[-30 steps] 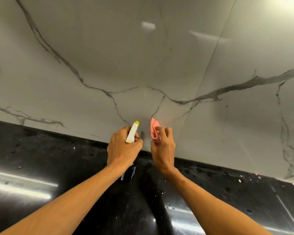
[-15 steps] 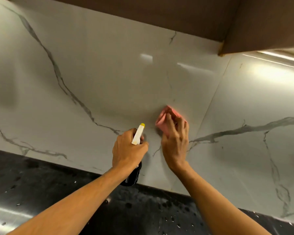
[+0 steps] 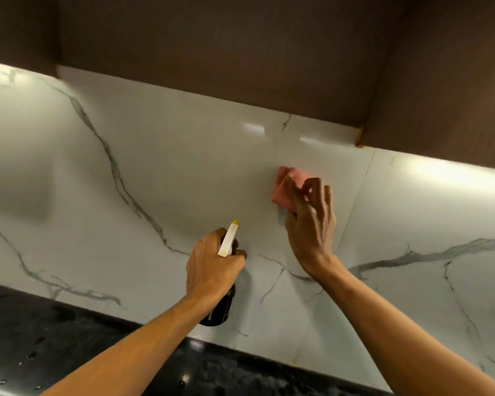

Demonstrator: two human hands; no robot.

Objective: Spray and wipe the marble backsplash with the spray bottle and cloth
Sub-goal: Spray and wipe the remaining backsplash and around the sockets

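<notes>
I see my left grip (image 3: 212, 267) wrapped tight around the neck of the spray bottle (image 3: 221, 310), fingers curled round it. The white nozzle with its yellow tip pokes up past the knuckles and points at the marble backsplash (image 3: 169, 172). The bottle's dark body hangs below the fist. It is held in the air over the counter's back edge, close in front of the lower part of the marble, and I cannot tell whether the nozzle tip touches the stone.

My right grip (image 3: 312, 227) is higher and further right, holding the pink cloth (image 3: 285, 187) bunched against the backsplash. The fingers are bent over the cloth and the thumb sits at its lower edge, so the cloth is pinched as well as pressed to the wall. It sits well above the counter's back edge, in the upper half of the marble, just left of a vertical seam between two slabs and near the underside of the brown wall cabinet (image 3: 226, 52).

The black counter (image 3: 46, 341) runs along the bottom, speckled, with water droplets near its front left. The marble is white with grey veins. A strip of warm light glows along its top at the far right.
</notes>
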